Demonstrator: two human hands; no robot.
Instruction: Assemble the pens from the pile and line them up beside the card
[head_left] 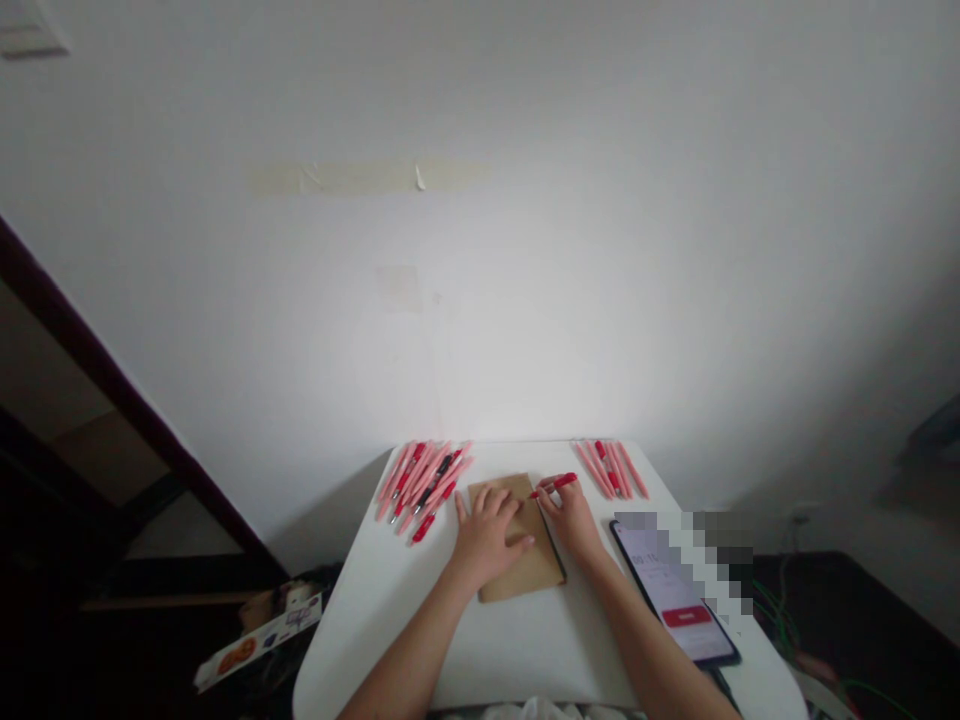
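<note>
My left hand (487,535) lies flat with fingers spread on a brown cardboard-covered notebook (536,570) in the middle of a small white table (390,610). My right hand (574,520) is closed around a red pen (556,484), its tip pointing left at the notebook's upper right part. A pile of several red and pink pens (424,485) lies left of the notebook. A smaller group of several pens (611,468) lies at the table's far right.
A smartphone (679,600) with a lit screen and a red button lies on the table's right side, by my right forearm. A white wall rises right behind the table. On the floor to the left lies a printed box (259,640); cables trail at the right.
</note>
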